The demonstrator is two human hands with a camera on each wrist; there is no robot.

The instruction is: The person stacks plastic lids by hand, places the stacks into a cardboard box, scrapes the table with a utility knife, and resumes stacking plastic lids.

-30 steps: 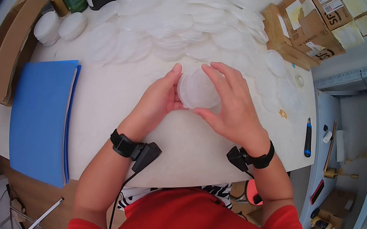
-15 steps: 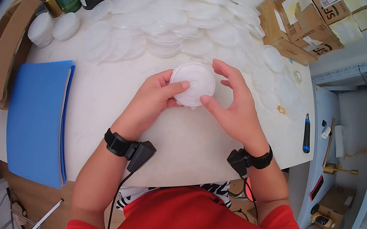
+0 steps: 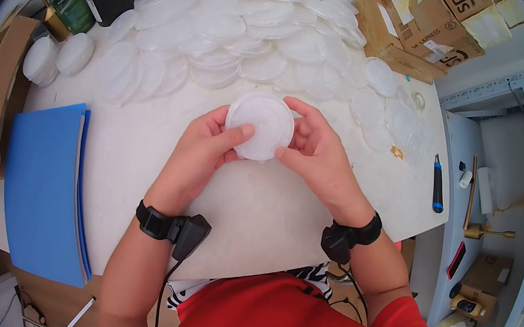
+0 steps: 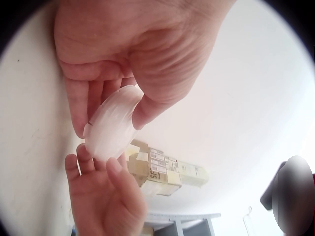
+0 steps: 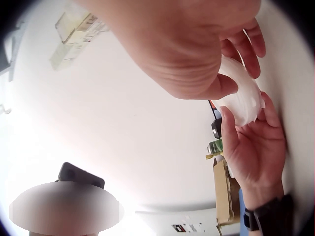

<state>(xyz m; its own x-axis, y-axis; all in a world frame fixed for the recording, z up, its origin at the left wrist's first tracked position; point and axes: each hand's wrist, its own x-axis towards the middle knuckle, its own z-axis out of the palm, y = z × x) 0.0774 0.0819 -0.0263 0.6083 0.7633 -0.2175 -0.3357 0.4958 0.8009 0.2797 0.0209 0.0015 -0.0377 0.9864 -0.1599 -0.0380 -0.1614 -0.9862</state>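
Observation:
Both hands hold a small stack of round, translucent white plastic lids (image 3: 271, 119) over the middle of the table. My left hand (image 3: 198, 149) grips the stack from the left, thumb lying across its top face and fingers underneath. On the opposite side, my right hand (image 3: 323, 164) pinches the rim between thumb and fingers. Seen edge-on in the left wrist view, the lids (image 4: 110, 129) look several layers thick. In the right wrist view, both thumbs lie against the face of the lids (image 5: 248, 101).
A broad heap of similar lids (image 3: 230, 28) covers the table's back. Short lid stacks (image 3: 42, 60) stand at left, beside a cardboard box (image 3: 4, 97) and blue folder (image 3: 40, 187). A utility knife (image 3: 438, 184) lies near the right edge; cartons (image 3: 425, 31) stand behind.
The left thumb has moved onto the top face of the lids. My right hand opened away from the rim, then closed on it again. The lids have shifted slightly left.

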